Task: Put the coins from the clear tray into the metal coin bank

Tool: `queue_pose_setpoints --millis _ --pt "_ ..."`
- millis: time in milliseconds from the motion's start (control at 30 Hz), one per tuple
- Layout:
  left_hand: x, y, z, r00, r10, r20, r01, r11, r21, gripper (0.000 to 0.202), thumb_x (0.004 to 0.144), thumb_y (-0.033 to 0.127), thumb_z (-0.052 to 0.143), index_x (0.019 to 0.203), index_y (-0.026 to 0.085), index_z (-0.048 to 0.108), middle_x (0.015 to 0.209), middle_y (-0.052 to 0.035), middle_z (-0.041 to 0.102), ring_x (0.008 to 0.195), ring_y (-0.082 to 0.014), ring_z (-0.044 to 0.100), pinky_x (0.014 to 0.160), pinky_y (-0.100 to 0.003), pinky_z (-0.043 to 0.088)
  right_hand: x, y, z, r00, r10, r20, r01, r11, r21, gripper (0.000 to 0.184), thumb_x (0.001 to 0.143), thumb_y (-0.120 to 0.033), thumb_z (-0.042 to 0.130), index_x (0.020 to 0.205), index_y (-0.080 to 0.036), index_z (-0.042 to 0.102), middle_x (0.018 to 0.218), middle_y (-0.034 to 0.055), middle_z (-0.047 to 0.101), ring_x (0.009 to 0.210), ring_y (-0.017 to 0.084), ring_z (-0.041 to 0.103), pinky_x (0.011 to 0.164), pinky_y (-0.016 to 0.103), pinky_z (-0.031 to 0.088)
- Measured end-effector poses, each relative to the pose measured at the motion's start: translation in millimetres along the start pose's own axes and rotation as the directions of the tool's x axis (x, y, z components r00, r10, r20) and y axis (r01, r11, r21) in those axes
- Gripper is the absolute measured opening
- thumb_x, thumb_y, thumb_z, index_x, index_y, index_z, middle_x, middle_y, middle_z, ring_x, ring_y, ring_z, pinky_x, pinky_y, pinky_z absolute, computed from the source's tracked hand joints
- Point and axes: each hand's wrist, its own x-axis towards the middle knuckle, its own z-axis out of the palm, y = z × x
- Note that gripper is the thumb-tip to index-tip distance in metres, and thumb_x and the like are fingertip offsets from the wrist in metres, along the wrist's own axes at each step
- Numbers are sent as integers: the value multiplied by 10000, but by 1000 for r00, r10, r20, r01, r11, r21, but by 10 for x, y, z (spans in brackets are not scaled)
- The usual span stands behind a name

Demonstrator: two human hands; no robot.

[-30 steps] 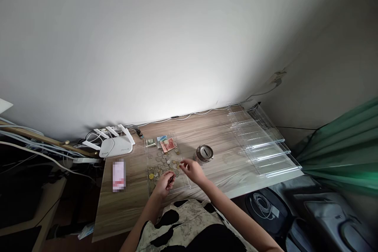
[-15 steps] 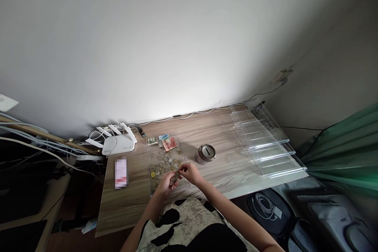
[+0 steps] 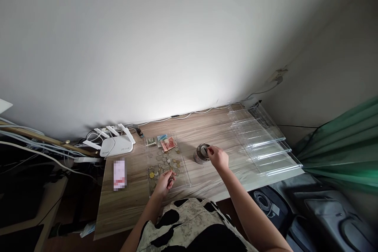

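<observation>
My left hand is curled closed around some coins, low over the clear tray. Loose silver and yellow coins lie spread across that tray, with several banknotes at its far end. To the right stands a round tin coin bank, upright, with a slot in its metal lid. Over the lid, my right hand pinches a coin at the slot; the fingers hide most of the coin and part of the lid.
A white router with raised antennas sits at the back left. Before it lies a blurred pink and white paper. Overlapping clear acrylic trays cover the desk's right end. A cable runs along the wall.
My right hand has left my left hand and moved right to the coin bank's lid. My left hand has shifted slightly left and stays closed over the tray.
</observation>
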Motion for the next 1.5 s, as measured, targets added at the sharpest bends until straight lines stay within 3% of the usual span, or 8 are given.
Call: queue_pose_setpoints --millis 400,633,767,900,1000,1233,1333,1500 --pt "-19 86 -26 998 12 67 -5 995 -103 496 641 531 697 935 144 597 721 -16 553 497 -66 395 447 -211 225 -38 -82 92 1000 -8 12 9 990 -143 175 821 -184 515 742 -196 671 761 47 668 828 167 562 541 242 249" --pt "-34 108 42 996 41 84 -39 999 -31 493 602 615 705 717 161 552 629 16 504 406 -30 257 412 -231 130 -191 -226 32 990 -69 -122 83 990 116 274 861 -297 470 1012 -189 670 873 59 679 780 164 585 652 236 387" --pt "-42 128 55 995 24 97 -25 1000 2 523 595 650 697 697 166 528 590 30 492 393 -23 243 414 -230 119 -424 -509 199 972 -174 156 103 918 382 285 849 -336 473 952 -194 698 818 57 692 680 161 587 634 248 421" --pt "-38 108 79 989 28 147 -36 998 50 533 618 664 673 675 155 526 546 46 471 376 -15 236 408 -227 113 -682 -788 541 833 -328 445 -31 776 630 286 809 -389 537 849 -167 713 773 53 709 672 165 605 609 247 432" --pt "-36 66 97 985 20 172 -29 998 50 532 628 665 663 653 155 514 532 50 463 359 -13 244 399 -225 100 -742 -858 661 799 -343 494 -101 733 672 291 770 -418 592 708 -155 698 662 37 686 629 158 590 580 237 412" --pt "-8 -23 -8 990 -5 139 28 986 -166 409 689 539 659 754 142 580 648 -6 544 437 -55 411 392 -205 193 -296 -432 254 992 -6 128 -33 954 296 254 836 -382 538 832 -199 715 737 34 690 657 151 580 569 234 338" --pt "22 -21 -81 993 -45 109 69 972 -223 334 663 399 715 854 147 608 769 -47 604 593 -111 550 482 -213 359 -106 -180 95 995 98 -14 -98 995 9 182 846 -304 544 868 -208 698 776 37 685 695 147 568 547 235 264" --pt "50 -26 -105 996 -44 78 58 982 -181 353 689 373 708 951 158 612 894 -103 643 761 -182 618 596 -262 441 -43 -37 92 1000 22 0 -22 987 -157 143 852 -241 551 803 -190 675 777 46 661 732 138 541 542 243 218"
